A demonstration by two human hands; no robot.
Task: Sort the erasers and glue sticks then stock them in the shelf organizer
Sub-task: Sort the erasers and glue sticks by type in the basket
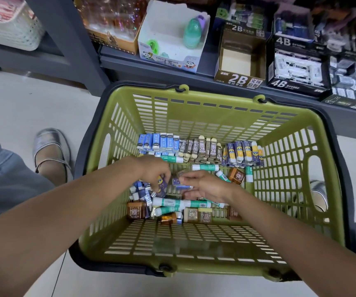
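Head view: left hand [153, 170] pinching a purple eraser [161, 182] in the green basket [100, 159], right hand [205, 185] reaching loosely beside it; sorted erasers [198, 148] lining the far wall, glue sticks [181, 203] lying loose; 2B box [240, 61] sitting on the shelf.

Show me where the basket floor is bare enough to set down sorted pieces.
Bare floor runs along the near wall of the basket, below the brown erasers, and at the right, past the glue stick. The far wall is packed with eraser rows; the middle pile is crowded under the left hand and right hand.
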